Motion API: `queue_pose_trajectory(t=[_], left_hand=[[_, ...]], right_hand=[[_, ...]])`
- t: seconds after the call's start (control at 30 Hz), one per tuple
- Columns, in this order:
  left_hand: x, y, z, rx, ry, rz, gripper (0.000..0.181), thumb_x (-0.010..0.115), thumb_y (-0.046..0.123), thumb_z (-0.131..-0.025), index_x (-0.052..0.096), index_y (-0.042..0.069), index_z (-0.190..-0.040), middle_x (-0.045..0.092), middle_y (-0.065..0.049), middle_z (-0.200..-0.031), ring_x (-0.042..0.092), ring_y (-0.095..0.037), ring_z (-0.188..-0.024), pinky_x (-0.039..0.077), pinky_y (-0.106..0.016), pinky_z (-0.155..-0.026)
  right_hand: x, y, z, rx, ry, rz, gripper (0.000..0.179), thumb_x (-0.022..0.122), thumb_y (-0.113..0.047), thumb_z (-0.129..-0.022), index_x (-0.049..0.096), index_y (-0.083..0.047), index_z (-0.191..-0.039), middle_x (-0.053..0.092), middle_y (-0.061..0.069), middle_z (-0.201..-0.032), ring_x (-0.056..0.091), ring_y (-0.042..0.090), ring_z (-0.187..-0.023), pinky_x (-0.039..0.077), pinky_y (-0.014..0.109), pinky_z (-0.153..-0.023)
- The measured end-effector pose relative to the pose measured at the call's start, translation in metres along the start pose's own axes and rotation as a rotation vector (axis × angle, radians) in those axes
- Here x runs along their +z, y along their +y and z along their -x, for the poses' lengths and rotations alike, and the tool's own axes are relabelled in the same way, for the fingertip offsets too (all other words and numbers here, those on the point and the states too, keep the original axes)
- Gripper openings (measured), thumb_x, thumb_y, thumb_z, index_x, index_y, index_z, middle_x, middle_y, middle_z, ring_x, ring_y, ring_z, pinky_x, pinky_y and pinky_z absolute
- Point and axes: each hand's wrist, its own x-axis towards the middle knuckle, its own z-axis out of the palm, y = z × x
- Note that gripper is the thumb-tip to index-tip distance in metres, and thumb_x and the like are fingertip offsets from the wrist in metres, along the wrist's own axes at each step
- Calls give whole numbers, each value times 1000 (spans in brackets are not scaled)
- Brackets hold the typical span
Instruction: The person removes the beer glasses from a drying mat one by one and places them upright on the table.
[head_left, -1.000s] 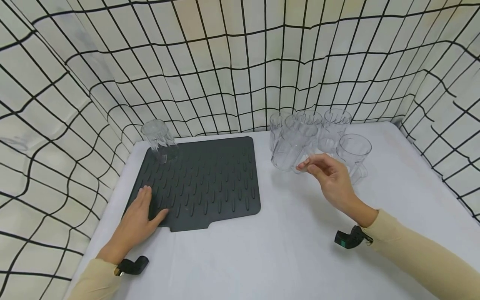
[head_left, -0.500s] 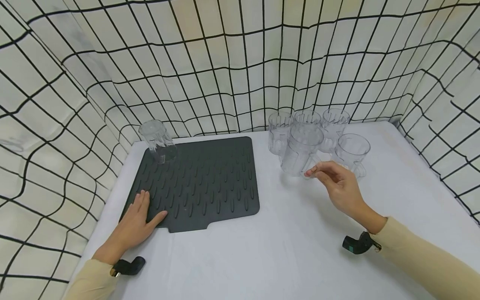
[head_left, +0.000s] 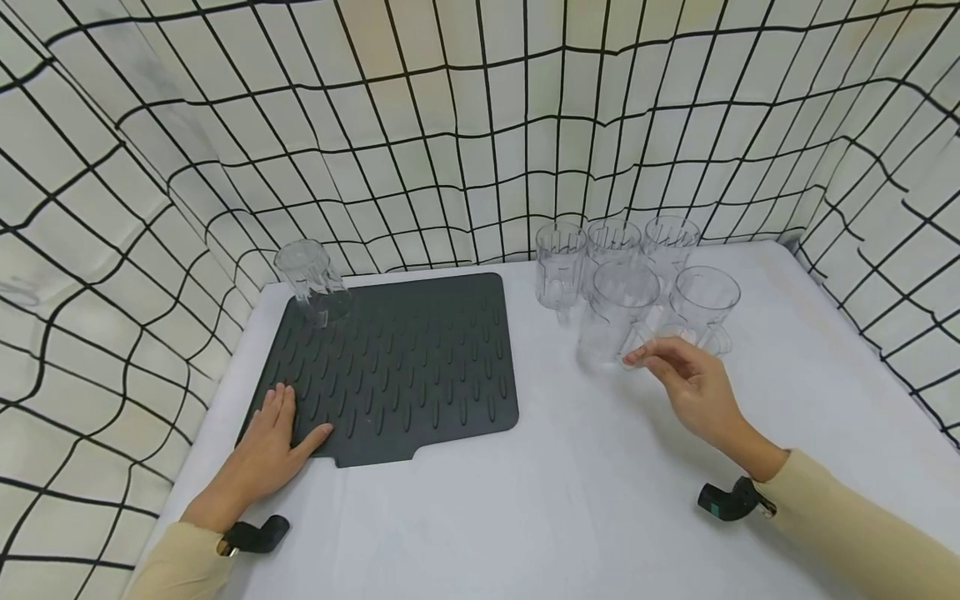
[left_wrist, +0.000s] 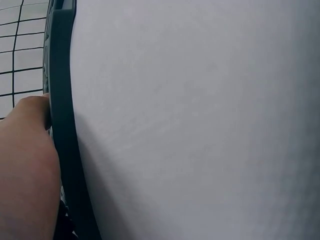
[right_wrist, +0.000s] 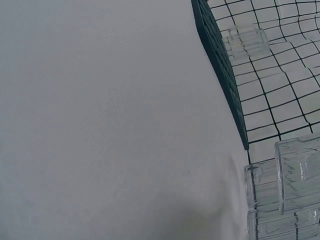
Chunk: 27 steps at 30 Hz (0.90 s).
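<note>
My right hand (head_left: 693,383) pinches the handle of a clear glass mug (head_left: 618,312) at thumb and fingertips. That mug is almost upright, rim up; whether its base touches the table cannot be told. Close behind it stand several clear glasses, among them one at the left (head_left: 558,267), and a second handled mug (head_left: 705,300) is just to its right. My left hand (head_left: 262,450) lies with straight fingers on the near left corner of a dark grey ridged mat (head_left: 450,350). In the left wrist view, the left hand (left_wrist: 27,165) is beside the mat's edge (left_wrist: 62,100).
An upturned clear glass (head_left: 315,283) sits at the mat's far left corner. A white cloth (head_left: 480,517) covers the table. Black grid netting (head_left: 465,142) over white sheeting borders the back and sides. Clear glassware (right_wrist: 300,175) fills the right wrist view's lower right.
My right hand has drawn the mug rightward and nearer to me, away from the rear glasses, and it has gone from tilted to almost upright. The left hand keeps its place on the mat.
</note>
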Motion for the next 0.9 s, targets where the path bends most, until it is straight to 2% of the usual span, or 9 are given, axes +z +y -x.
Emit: queue_pose_trajectory(t=[0.47,0.9], left_hand=[[2,-1,-2,20,14,-2,105,52,55,-104,3,-21,-156,0,-44,-165,0,-60,-155,9,-75,-124],[1,1,-1,15,9,-11,105,52,56,-104,4,-22,-156,1,-44,-165,2,-60,-155,11,-76,-123]], right_hand=[[-11,11,11,-38,43,8,21,59,23,-91,68,9,-104,76,-17,-104,73,-3,-102,58,11,-91],[-17,19,14,-9,73,32,19,61,21,-91,69,10,-104,76,-17,-104,74,-5,-102,57,10,-89]])
